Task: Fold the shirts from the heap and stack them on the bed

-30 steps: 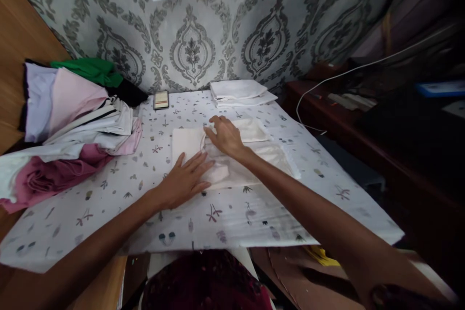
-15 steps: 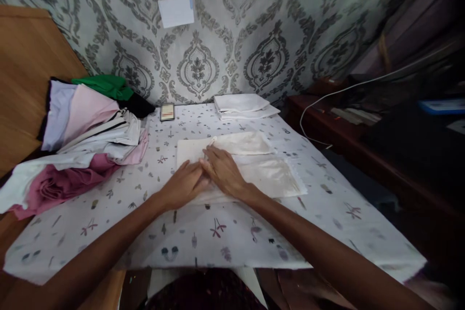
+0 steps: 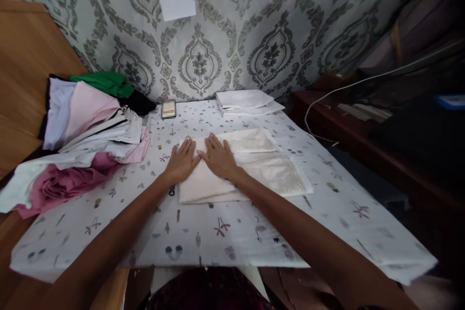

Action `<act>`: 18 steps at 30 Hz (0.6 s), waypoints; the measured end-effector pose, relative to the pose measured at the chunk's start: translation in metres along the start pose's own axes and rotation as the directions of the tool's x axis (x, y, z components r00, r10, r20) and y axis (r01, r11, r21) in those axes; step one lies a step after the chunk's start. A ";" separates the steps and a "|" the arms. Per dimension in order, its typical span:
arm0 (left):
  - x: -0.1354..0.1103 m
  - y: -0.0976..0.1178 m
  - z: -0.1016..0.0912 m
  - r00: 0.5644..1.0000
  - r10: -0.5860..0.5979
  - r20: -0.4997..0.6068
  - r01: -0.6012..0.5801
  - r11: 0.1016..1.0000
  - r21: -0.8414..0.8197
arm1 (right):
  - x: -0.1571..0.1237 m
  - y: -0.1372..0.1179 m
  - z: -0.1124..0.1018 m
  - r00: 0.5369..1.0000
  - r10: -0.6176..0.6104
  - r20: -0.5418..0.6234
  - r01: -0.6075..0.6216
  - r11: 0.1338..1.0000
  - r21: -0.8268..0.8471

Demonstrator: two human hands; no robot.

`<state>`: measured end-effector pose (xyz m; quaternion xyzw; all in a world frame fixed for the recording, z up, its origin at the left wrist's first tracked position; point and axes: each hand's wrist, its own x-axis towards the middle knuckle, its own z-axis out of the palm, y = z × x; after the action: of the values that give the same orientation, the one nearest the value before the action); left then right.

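Observation:
A cream cloth, partly folded, lies flat in the middle of the table on a white printed sheet. My left hand rests palm down on the cloth's left edge, fingers stretched forward. My right hand lies flat beside it on the cloth, fingers spread and pointing away from me. The two hands nearly touch at the thumbs. Neither hand holds anything.
A pile of loose clothes in pink, white, green and maroon fills the left side. A stack of folded white cloths sits at the back by the patterned wall, near a small card box. A dark wooden shelf with a white cable stands right.
Both hands slid forward and together along the cloth and now lie flat side by side. The right hand came off the far fold. The camera view shifted slightly.

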<state>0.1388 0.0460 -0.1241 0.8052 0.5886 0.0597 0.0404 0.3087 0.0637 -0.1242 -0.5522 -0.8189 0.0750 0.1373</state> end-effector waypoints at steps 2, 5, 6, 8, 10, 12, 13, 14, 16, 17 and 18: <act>-0.001 -0.001 0.002 0.999 -0.006 -0.051 0.002 0.997 -0.083 | 0.000 0.000 -0.002 1.000 -0.008 0.007 0.008 1.000 0.019; -0.005 -0.005 0.006 0.979 -0.082 -0.187 0.025 0.957 -0.290 | 0.000 0.000 -0.003 1.000 -0.014 -0.001 0.014 0.999 0.031; -0.008 -0.007 0.006 0.965 -0.138 -0.223 0.042 0.921 -0.387 | 0.000 0.000 -0.004 1.000 -0.014 -0.006 0.014 0.999 0.032; -0.016 -0.010 0.004 0.927 -0.300 -0.224 0.104 0.782 -0.615 | -0.001 0.000 -0.005 1.000 -0.016 -0.012 0.016 0.999 0.041; -0.026 -0.013 -0.004 0.879 -0.466 -0.103 0.189 0.538 -0.822 | -0.001 0.000 -0.006 1.000 -0.020 -0.007 0.021 0.998 0.060; -0.033 -0.015 -0.016 0.852 -0.511 0.117 0.281 0.256 -0.925 | -0.001 0.000 -0.007 1.000 -0.019 0.004 0.018 0.996 0.091; -0.036 -0.015 -0.023 0.849 -0.473 0.234 0.335 0.141 -0.932 | -0.001 0.000 -0.009 1.000 -0.014 0.013 0.012 0.993 0.115; -0.037 -0.013 -0.030 0.846 -0.415 0.335 0.391 0.055 -0.919 | 0.000 0.000 -0.010 1.000 -0.004 0.020 0.001 0.989 0.149; -0.036 -0.006 -0.044 0.837 -0.325 0.441 0.454 -0.038 -0.890 | 0.001 0.001 -0.014 0.999 0.031 0.017 -0.035 0.959 0.280; -0.033 0.001 -0.051 0.842 -0.317 0.436 0.440 -0.064 -0.896 | 0.002 0.002 -0.016 0.999 0.051 0.006 -0.050 0.933 0.357; -0.028 0.010 -0.057 0.855 -0.331 0.400 0.396 -0.081 -0.915 | 0.002 0.003 -0.019 0.997 0.072 -0.011 -0.060 0.902 0.427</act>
<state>0.1313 0.0159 -0.0673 0.3612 0.5729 0.4134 0.6086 0.3168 0.0662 -0.1065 -0.5372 -0.7617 0.2492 0.2629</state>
